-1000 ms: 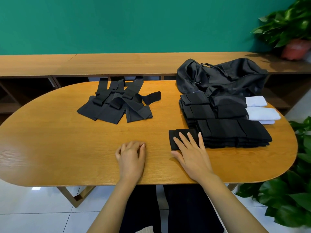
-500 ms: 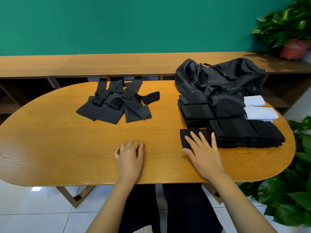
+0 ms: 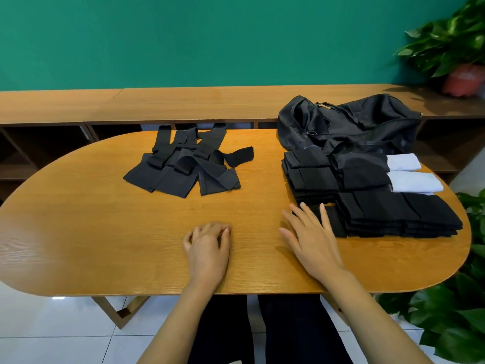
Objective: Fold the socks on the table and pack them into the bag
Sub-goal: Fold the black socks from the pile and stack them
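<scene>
A loose heap of unfolded black socks (image 3: 183, 166) lies at the table's middle back. Stacks of folded black socks (image 3: 388, 214) and two folded white pairs (image 3: 412, 179) sit at the right, in front of a black bag (image 3: 349, 124). One small folded black sock (image 3: 332, 220) lies against the nearest stack. My right hand (image 3: 312, 237) lies flat with straight fingers, its fingertips over that sock's left part. My left hand (image 3: 208, 248) rests on the wood with fingers loosely curled, holding nothing.
The oval wooden table (image 3: 91, 232) has its rounded right edge just past the stacks. A long wooden shelf unit (image 3: 183, 103) runs behind it. Potted plants stand at the back right (image 3: 456, 48) and by the table's right end (image 3: 462, 324).
My right hand has slid the small folded sock rightward until it lies against the nearest stack, and the stack shifted right too. My left hand stayed put.
</scene>
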